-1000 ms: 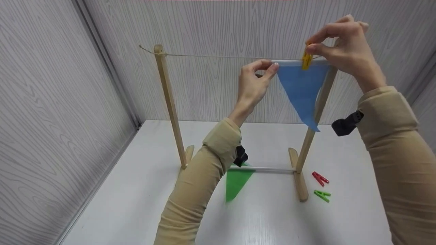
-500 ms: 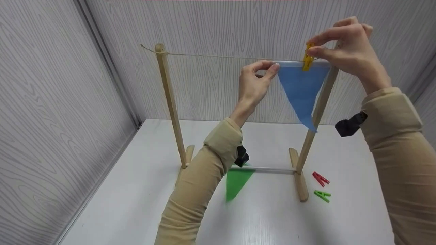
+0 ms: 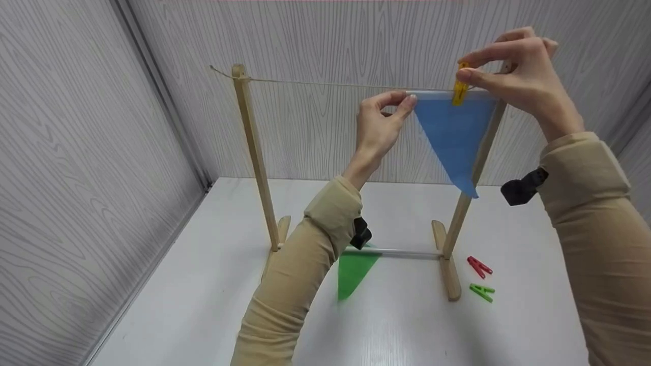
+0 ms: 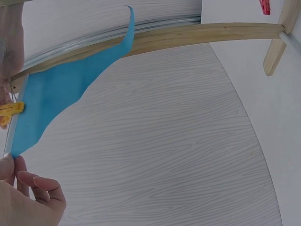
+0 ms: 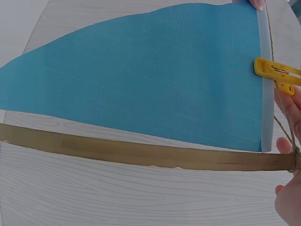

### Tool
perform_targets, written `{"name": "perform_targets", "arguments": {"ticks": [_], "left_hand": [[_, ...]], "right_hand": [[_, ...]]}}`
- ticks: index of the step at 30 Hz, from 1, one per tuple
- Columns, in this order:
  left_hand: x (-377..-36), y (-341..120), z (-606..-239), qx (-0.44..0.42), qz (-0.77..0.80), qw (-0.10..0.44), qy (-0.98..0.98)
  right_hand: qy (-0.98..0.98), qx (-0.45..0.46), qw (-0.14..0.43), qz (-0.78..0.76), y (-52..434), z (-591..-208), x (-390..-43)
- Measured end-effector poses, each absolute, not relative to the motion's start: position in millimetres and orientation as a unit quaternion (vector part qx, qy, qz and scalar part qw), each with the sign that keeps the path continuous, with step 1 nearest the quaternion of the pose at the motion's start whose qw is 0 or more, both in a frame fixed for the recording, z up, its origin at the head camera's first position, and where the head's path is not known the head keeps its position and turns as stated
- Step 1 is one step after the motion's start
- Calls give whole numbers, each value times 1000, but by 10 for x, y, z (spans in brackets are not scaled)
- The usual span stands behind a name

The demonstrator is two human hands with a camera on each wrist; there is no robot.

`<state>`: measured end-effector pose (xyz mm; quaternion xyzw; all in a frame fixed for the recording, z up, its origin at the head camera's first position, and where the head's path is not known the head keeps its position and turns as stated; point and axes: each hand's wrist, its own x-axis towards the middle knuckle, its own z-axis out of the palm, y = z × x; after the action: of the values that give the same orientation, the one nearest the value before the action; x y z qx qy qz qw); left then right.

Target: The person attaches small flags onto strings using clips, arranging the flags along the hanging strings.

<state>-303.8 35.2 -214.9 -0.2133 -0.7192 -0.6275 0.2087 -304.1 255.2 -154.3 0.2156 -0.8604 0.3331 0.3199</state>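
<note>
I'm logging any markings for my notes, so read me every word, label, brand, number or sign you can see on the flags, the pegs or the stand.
None: no view shows any readable text.
Blue flag: plain.
Yellow peg, pinched by the right hand: unmarked.
Green flag, red peg, green peg: nothing legible.
Wooden stand: bare wood.

No text, label, brand, number or sign can be read in any view.
</note>
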Motion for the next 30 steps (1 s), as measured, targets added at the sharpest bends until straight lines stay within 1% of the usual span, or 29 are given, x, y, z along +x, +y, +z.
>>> {"name": "perform_targets", "arguments": {"ticks": [6, 16, 25, 30], "left_hand": [[-3029, 344, -2155, -211, -619, 197, -730], [-3039, 323, -2187, -215, -620, 191, -730], [-3031, 243, -2303, -215, -623, 187, -729], [-3016, 182, -2429, -212, -631, 172, -726]], "right_hand": [[-848, 230, 331, 344, 2571, -1562, -3060], [-819, 219, 361, 389, 2552, -1666, -3061], [-762, 253, 415, 427, 2541, -1876, -3094], [-743, 244, 437, 444, 2501, -2003, -3093]]}}
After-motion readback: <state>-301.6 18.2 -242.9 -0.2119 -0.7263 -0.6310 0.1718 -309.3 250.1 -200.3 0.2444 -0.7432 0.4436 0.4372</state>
